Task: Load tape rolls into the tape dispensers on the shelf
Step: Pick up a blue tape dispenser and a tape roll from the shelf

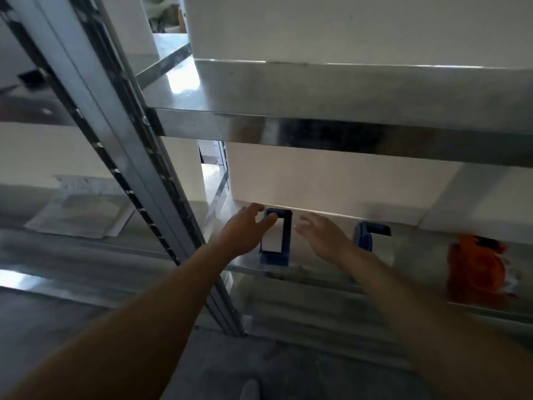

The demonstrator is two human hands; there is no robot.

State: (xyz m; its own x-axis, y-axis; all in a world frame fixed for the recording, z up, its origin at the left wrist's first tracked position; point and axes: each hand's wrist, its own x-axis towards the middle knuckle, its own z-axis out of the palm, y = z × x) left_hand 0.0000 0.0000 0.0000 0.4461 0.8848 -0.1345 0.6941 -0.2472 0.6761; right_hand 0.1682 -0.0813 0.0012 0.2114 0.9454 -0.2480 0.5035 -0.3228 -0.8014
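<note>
Currently my left hand point(245, 230) and right hand point(324, 239), fingers spread and empty, flank the left dispenser point(277, 249); it looks unloaded, so loading is apparently not yet begun.

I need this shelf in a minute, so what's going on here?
A person reaches both bare hands toward a blue dispenser on the metal shelf. The left hand is at its top edge, the right hand open just beside it; neither holds anything. A second dispenser stands untouched further right.
</note>
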